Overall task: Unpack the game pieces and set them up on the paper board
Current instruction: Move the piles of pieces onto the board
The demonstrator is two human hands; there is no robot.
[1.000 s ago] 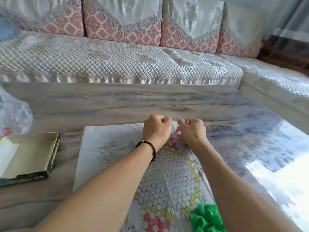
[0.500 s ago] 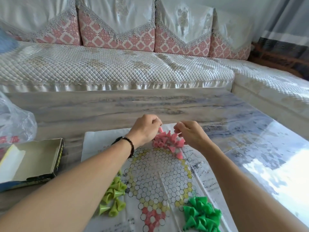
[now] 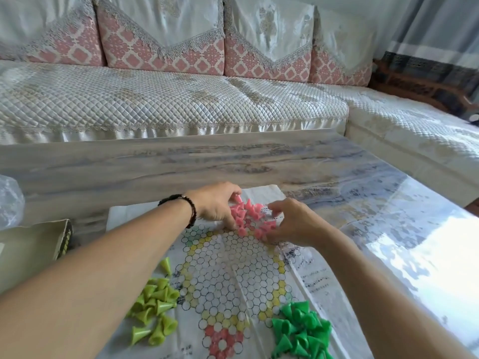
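Pieces were out: a second earlier both our fists pinched something over the far end of the paper board; by this moment the pink pieces lay loose in a heap there, so unpacking of that colour looked done, set-up not. Left hand and right hand flanked the heap, fingers curled and touching pieces; whether they actually held any, we could not tell. Yellow-green pieces sat near the board's left edge, green pieces by its near right corner. All were small plastic cones, mostly tipped over.
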